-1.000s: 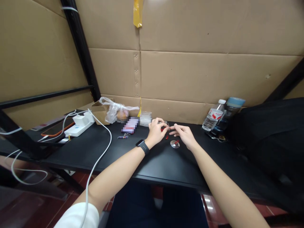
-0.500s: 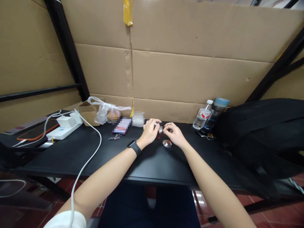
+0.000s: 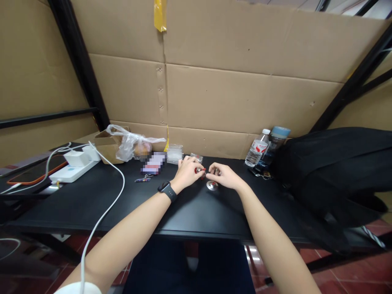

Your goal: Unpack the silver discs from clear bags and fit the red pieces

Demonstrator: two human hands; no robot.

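Near the middle of the frame, just above the front of the black bench (image 3: 196, 220), we see the left hand (image 3: 186, 173) pinching a small red piece (image 3: 200, 169) between thumb and fingers, its exact form too small for us to make out. Just beside it, the right hand (image 3: 226, 176) is held with fingers curled and thumb drawn in; we cannot tell whether anything is caught inside. Below the right hand's fingertips, we find a shiny round disc (image 3: 210, 187) lying on the bench, with a bit of red at its middle. A small clear packet (image 3: 197, 157) lies just behind the left hand, and a translucent white box (image 3: 174, 154) stands to the left of that. At centre left we have a blurred card (image 3: 154, 163) with a small charm (image 3: 143, 179) near it, then a knotted plastic bag (image 3: 127, 145) before an open cardboard box (image 3: 105, 143). Farther left sits a white power strip (image 3: 73, 172). At centre right, we see a water bottle (image 3: 257, 149) beside a blue-lidded tumbler (image 3: 280, 132), next to a black backpack (image 3: 333, 175).
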